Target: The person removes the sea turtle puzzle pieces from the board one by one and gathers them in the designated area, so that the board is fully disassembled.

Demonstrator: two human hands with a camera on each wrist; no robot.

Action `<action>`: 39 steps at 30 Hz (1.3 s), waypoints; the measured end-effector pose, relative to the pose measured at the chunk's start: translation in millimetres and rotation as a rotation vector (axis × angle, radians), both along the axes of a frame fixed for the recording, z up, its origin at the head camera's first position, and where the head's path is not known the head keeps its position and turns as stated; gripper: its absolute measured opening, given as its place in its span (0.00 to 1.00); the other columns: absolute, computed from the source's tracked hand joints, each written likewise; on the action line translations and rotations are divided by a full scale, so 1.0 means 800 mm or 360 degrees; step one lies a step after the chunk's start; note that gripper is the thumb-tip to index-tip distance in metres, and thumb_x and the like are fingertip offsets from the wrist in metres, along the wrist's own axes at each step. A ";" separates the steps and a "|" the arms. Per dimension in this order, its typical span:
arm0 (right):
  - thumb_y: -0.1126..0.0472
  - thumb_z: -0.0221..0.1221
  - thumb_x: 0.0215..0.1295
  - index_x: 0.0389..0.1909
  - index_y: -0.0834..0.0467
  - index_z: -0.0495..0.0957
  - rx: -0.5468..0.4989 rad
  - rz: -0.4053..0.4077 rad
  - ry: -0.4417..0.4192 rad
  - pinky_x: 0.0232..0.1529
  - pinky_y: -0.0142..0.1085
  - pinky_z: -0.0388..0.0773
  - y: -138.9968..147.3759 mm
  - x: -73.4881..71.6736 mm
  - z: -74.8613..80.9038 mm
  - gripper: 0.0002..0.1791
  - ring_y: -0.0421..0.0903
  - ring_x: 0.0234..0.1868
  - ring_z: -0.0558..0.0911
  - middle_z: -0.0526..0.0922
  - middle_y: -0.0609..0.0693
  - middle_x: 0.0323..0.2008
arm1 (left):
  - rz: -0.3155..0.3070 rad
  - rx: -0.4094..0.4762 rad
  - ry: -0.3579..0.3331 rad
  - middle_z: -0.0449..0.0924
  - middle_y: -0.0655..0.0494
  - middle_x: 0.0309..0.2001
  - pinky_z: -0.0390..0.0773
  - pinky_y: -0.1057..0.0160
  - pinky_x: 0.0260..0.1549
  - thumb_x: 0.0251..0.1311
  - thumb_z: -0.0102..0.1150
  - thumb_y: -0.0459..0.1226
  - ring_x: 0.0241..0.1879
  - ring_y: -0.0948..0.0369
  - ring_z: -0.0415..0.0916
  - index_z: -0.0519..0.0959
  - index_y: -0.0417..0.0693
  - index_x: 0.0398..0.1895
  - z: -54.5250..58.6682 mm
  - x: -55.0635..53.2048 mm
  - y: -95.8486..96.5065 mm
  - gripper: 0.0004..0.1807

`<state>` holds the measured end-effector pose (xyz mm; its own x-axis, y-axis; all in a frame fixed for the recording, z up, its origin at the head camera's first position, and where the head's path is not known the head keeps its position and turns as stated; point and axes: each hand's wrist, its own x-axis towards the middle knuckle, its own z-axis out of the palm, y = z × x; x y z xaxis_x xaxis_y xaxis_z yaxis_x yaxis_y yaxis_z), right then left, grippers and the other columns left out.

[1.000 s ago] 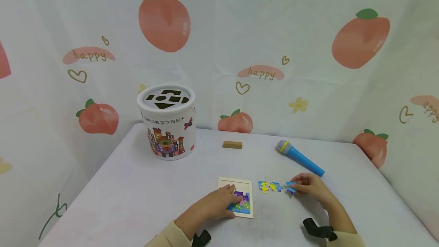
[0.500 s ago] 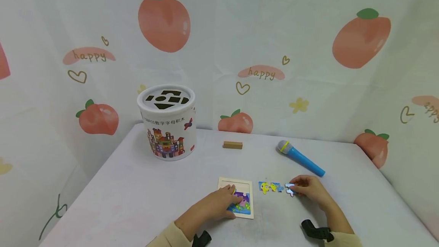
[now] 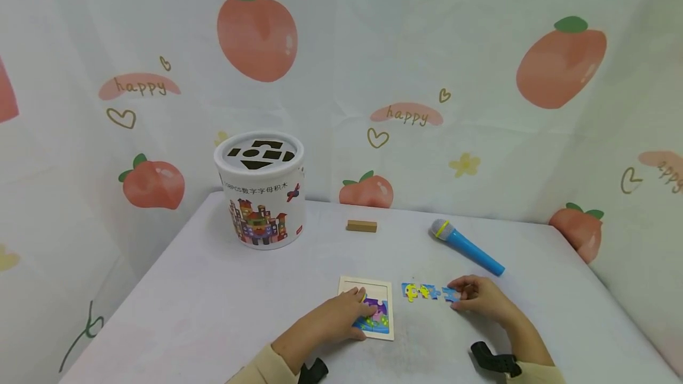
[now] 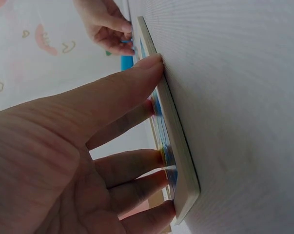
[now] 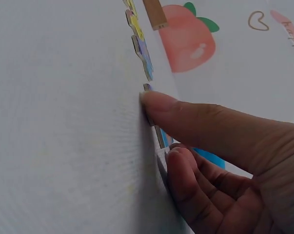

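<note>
My left hand (image 3: 338,316) rests with spread, fairly straight fingers on a wooden jigsaw tray (image 3: 368,282). In the left wrist view its thumb (image 4: 149,63) lies at the tray's edge and the fingertips touch the picture inside. Purple, pink and blue puzzle pieces (image 3: 380,316) show beside the fingers. To the right, my right hand (image 3: 482,300) pinches a blue jigsaw piece (image 3: 449,294) low at the tabletop, thumb on its near side. Left of that piece, in line with it, lie a yellow-and-blue piece (image 3: 409,291) and more joined yellow-and-blue pieces (image 3: 428,291).
Behind the hands lie a blue toy microphone (image 3: 469,248) with a grey head and a small wooden block (image 3: 361,226). A white block bucket (image 3: 261,194) with a shape-hole lid stands at the back left. A peach-print cloth (image 3: 331,46) hangs behind the table.
The piece in my right hand was tilted and glinting half a second ago; now it lies flatter, blue side up, near the row's end. The left hand has stayed put.
</note>
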<state>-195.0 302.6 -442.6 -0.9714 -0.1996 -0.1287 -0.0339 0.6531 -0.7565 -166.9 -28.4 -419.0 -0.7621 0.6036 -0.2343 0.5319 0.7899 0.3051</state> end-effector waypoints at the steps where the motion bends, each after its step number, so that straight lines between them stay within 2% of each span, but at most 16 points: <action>1: 0.61 0.70 0.46 0.46 0.71 0.77 0.0005 0.0003 0.0001 0.26 0.27 0.68 0.000 0.000 -0.001 0.26 0.36 0.26 0.70 0.74 0.47 0.25 | 0.0000 -0.0002 -0.0002 0.64 0.51 0.67 0.67 0.52 0.62 0.53 0.63 0.49 0.68 0.53 0.60 0.72 0.68 0.60 0.000 0.000 0.000 0.28; 9: 0.63 0.70 0.46 0.44 0.70 0.77 0.0010 -0.0016 0.0069 0.25 0.26 0.68 -0.004 0.001 -0.002 0.24 0.36 0.25 0.69 0.74 0.49 0.26 | 0.0004 -0.0008 -0.0013 0.63 0.51 0.68 0.67 0.51 0.62 0.53 0.63 0.49 0.68 0.52 0.59 0.71 0.68 0.61 0.001 0.000 0.000 0.28; 16: 0.63 0.70 0.46 0.43 0.71 0.76 -0.0010 0.0032 0.0105 0.24 0.26 0.68 -0.004 0.001 -0.002 0.24 0.34 0.25 0.69 0.73 0.49 0.25 | 0.0003 -0.0001 -0.0002 0.63 0.50 0.68 0.67 0.51 0.62 0.54 0.63 0.49 0.69 0.53 0.59 0.71 0.68 0.61 -0.001 0.001 -0.001 0.28; 26: 0.59 0.72 0.44 0.42 0.67 0.79 0.0143 -0.0060 0.0114 0.28 0.27 0.71 -0.007 0.004 0.007 0.24 0.38 0.29 0.72 0.76 0.50 0.30 | -0.0010 0.0008 0.0013 0.64 0.50 0.68 0.66 0.53 0.63 0.52 0.64 0.49 0.69 0.54 0.59 0.71 0.68 0.61 0.000 -0.001 -0.002 0.29; 29: 0.59 0.71 0.46 0.42 0.66 0.79 0.0190 -0.0125 0.0117 0.28 0.29 0.71 -0.009 0.005 0.014 0.22 0.41 0.30 0.73 0.77 0.50 0.30 | 0.0030 0.0076 -0.0063 0.62 0.50 0.68 0.65 0.53 0.64 0.52 0.64 0.50 0.68 0.54 0.60 0.71 0.67 0.62 0.002 -0.004 -0.007 0.30; 33: 0.60 0.68 0.50 0.40 0.67 0.79 0.0204 -0.0197 0.0157 0.29 0.29 0.72 -0.016 0.007 0.022 0.18 0.41 0.31 0.75 0.80 0.51 0.31 | 0.0120 0.0255 -0.0201 0.58 0.52 0.71 0.63 0.50 0.65 0.53 0.64 0.49 0.69 0.53 0.59 0.69 0.65 0.63 0.003 -0.016 -0.019 0.31; 37: 0.59 0.68 0.51 0.39 0.66 0.80 0.0189 -0.0174 0.0213 0.31 0.28 0.75 -0.032 0.006 0.031 0.17 0.40 0.33 0.77 0.82 0.52 0.33 | 0.0164 0.0413 -0.0273 0.56 0.54 0.71 0.60 0.47 0.66 0.55 0.62 0.49 0.70 0.51 0.55 0.67 0.59 0.66 0.001 -0.032 -0.035 0.33; 39: 0.59 0.68 0.51 0.39 0.66 0.80 0.0173 -0.0121 0.0247 0.32 0.27 0.76 -0.041 0.005 0.036 0.18 0.40 0.33 0.77 0.83 0.54 0.34 | 0.0170 0.0470 -0.0302 0.55 0.52 0.72 0.58 0.47 0.66 0.55 0.62 0.49 0.71 0.51 0.54 0.65 0.54 0.67 -0.001 -0.038 -0.043 0.35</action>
<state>-191.1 269.6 -414.1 -0.9930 -0.1181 0.0069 -0.0921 0.7356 -0.6711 -197.6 -62.4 -419.6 -0.7840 0.5858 -0.2054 0.3631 0.7011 0.6136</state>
